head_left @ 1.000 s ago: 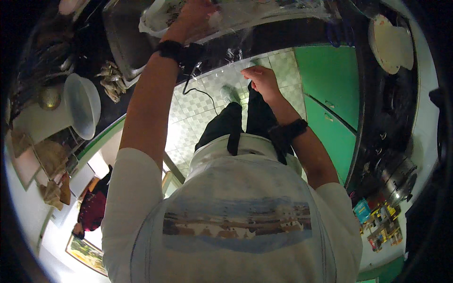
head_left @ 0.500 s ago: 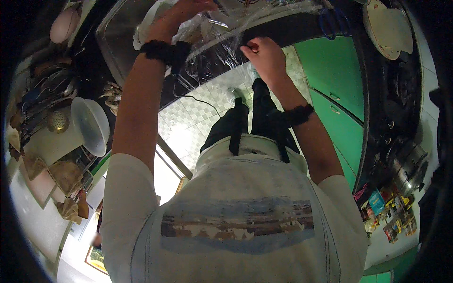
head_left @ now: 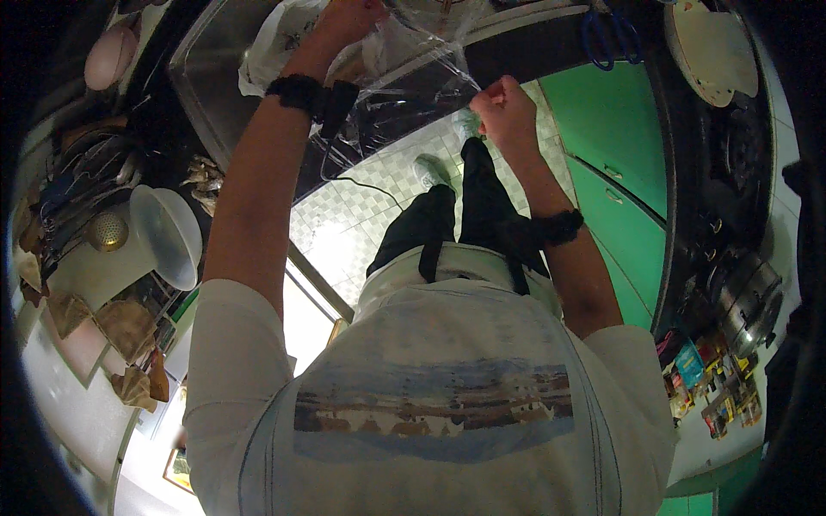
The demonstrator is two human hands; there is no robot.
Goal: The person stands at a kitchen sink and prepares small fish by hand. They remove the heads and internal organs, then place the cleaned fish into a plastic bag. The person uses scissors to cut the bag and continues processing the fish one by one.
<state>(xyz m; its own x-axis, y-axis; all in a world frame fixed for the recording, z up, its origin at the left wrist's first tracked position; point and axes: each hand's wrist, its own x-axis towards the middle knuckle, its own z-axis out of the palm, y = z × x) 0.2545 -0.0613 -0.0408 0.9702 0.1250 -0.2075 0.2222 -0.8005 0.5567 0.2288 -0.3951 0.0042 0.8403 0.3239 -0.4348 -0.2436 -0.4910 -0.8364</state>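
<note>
A sheet of clear plastic film stretches between my hands over the dark counter edge. My right hand pinches a corner of it, with the film pulled to a point at the fingertips. At the upper edge, my left hand is closed at the film's other side; its fingertips are partly cut off by the picture's border. Under my left wrist, a whitish plastic bag lies at the sink, its contents hard to make out.
Blue-handled scissors lie right of my right hand, near a pale dish. Green cabinets stand below the counter. At left are a white bowl and a perforated ladle; a metal pot sits far right.
My right hand has moved slightly right and down, drawing the film tauter into a narrow strand. My left hand has shifted a little to the right.
</note>
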